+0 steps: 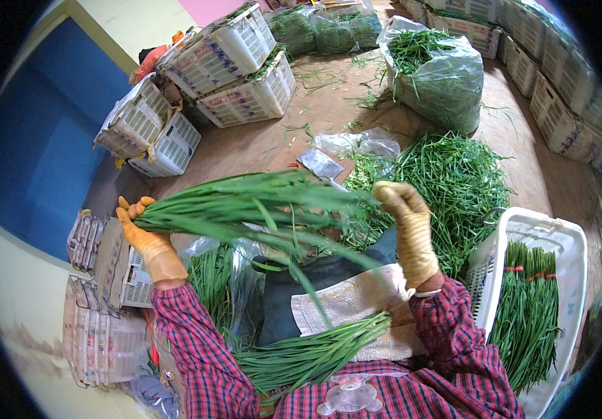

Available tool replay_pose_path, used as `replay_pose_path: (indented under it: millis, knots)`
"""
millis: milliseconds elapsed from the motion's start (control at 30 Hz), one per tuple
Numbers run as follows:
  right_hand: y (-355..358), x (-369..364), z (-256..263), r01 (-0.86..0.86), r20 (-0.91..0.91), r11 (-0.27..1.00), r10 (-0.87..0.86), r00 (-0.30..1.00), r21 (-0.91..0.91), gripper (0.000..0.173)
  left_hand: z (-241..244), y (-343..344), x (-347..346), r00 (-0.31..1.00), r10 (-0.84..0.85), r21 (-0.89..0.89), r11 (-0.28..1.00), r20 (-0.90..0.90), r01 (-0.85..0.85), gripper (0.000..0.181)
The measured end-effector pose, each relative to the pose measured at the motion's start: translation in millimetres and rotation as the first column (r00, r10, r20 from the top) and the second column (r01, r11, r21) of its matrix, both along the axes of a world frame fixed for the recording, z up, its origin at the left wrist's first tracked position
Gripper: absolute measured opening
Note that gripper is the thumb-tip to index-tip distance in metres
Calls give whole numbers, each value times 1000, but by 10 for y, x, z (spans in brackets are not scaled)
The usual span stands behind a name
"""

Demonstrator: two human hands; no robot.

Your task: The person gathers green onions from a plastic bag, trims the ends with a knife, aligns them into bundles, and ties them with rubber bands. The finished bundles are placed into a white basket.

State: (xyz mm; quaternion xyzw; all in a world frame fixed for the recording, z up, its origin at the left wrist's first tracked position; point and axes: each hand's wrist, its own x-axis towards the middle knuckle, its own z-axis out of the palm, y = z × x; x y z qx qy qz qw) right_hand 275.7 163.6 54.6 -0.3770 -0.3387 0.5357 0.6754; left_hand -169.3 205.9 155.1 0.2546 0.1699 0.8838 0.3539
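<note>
My left hand [149,238], in an orange rubber glove, grips the base end of a bunch of green garlic chives [238,201]. The leaves stretch to the right and blur, with some drooping. My right hand [407,228], in a yellowish glove, is raised at the leaf tips with its fingers curled; whether it pinches any leaves is not clear. Across my lap lies a second bunch of chives [316,348], partly over a pale towel [348,298]. Beside my left forearm, more chives [212,283] lie in clear plastic.
A white plastic basket [568,272] at right holds chives tied with red bands. A loose heap of leaves [453,183] covers the floor ahead, near a flat metal piece [321,163]. Behind stand a stuffed plastic bag [437,94] and stacked crates [222,52]. Folded crates [102,335] lean at left.
</note>
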Motion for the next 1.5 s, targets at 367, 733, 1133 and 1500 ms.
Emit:
replay_pose_path:
  millis: [367, 733, 1133, 1500]
  knots:
    - [29, 202, 208, 114, 646, 857, -460, 609, 502, 69, 250, 35, 1031, 937, 297, -108, 941, -184, -320, 31]
    - [354, -23, 900, -151, 408, 711, -205, 890, 686, 59, 435, 117, 2223, 970, 0, -59, 998, -244, -15, 31]
    - [-477, 393, -202, -314, 170, 922, 355, 919, -228, 36, 192, 587, 1342, 996, 40, -283, 959, 78, -16, 32]
    - [-258, 72, -295, -429, 69, 833, 480, 875, -350, 26, 125, 490, 1113, 997, -33, -284, 957, 72, 53, 34]
